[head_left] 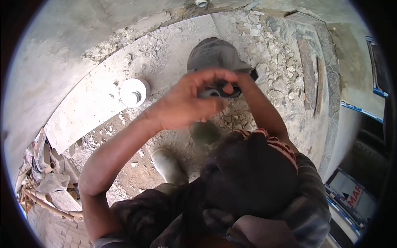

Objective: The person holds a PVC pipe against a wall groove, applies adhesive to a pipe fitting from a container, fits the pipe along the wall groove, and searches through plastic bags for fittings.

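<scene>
My left hand (188,101) is raised in the middle of the view, slightly blurred. Its fingers are curved, with a gap between them and the thumb, and nothing shows gripped in it. Below and beyond it is a dark grey, rounded object (213,53), like a bag or bucket, with a black edge. A small grey rounded thing (209,93) shows through the gap in my left hand; its kind is unclear. My right hand (245,77) reaches to the dark object's near edge, its fingers hidden behind that edge and my left hand.
A white round container (135,92) stands on a pale board (95,103) along the wall. Broken rubble (277,58) covers the floor. Beneath me is a dusty boot (169,166). Scrap and sticks (53,182) lie left; blue-edged panels (351,194) stand right.
</scene>
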Demonstrator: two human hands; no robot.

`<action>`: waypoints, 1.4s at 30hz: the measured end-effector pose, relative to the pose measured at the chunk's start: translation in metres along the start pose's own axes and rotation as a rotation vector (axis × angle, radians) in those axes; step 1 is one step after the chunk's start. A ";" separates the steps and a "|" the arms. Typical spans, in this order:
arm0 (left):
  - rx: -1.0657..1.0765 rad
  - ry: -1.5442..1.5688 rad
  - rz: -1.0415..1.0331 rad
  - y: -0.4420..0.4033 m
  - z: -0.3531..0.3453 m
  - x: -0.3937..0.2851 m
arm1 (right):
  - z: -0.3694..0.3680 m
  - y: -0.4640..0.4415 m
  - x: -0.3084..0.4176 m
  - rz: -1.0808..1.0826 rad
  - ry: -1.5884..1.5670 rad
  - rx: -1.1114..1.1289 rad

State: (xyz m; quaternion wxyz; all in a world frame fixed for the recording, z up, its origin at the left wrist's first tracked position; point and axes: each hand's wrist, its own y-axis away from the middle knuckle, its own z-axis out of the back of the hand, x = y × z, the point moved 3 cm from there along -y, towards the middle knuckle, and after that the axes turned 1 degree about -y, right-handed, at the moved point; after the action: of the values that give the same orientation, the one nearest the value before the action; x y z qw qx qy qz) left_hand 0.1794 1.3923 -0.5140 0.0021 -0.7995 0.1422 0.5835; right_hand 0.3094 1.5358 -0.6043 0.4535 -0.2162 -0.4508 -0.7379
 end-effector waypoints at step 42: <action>-0.234 -0.693 0.558 0.185 0.083 0.016 | 0.053 0.086 0.118 0.239 0.512 -0.278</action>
State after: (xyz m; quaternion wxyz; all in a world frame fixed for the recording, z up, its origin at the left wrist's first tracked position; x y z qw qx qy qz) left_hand 0.0639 1.2251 -0.5259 -0.1981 -0.4830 0.2761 0.8070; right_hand 0.3207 1.5102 -0.4516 0.6018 -0.1350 -0.1880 -0.7644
